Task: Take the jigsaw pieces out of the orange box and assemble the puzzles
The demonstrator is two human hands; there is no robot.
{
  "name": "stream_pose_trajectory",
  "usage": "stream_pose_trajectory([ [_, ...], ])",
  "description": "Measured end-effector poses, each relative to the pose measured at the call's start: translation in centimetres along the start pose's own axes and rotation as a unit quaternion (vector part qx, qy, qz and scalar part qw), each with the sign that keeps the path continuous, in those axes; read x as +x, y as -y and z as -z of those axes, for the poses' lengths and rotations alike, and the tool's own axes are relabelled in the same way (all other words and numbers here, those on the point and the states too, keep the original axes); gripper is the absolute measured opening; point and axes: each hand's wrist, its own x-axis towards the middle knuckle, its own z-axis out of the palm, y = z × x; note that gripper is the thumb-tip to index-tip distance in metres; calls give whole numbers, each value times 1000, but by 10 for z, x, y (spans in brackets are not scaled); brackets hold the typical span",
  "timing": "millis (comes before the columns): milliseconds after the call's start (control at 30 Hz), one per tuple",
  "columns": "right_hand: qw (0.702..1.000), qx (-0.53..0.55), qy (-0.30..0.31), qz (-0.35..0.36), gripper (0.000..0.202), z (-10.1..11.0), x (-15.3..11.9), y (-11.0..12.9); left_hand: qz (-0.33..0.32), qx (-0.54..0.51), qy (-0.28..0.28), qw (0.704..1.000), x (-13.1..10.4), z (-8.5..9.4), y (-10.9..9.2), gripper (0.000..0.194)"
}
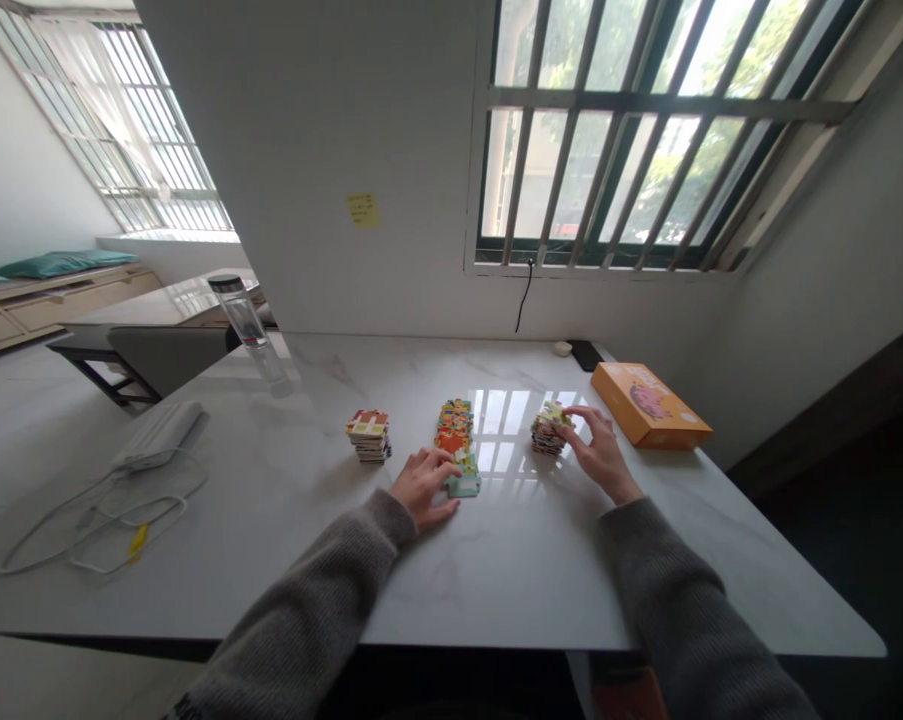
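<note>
A strip of joined, colourful jigsaw pieces (453,426) lies in the middle of the white marbled table. My left hand (425,487) rests at its near end, fingers stretched out and touching the lower left edge of the pieces. To the right stands a stack of jigsaw pieces (547,437). My right hand (599,452) reaches it from the right, thumb and forefinger on the pale yellow-green jigsaw piece (553,414) on top. Left of the strip is another stack of jigsaw pieces (369,437), with a brown and cream piece uppermost and neither hand on it.
An orange box (650,405) lies at the right edge, with a black phone (586,355) and a small white round object (562,348) behind. A glass bottle (239,312) stands back left. A white charger-like block (160,436) with looped white cable (83,565) occupies the left side.
</note>
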Motion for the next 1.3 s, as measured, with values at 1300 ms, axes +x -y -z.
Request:
stream_pose_trajectory([
  [1300, 916, 310, 248, -56, 29, -71, -55, 122, -105, -12, -77, 991, 1, 6, -19, 30],
])
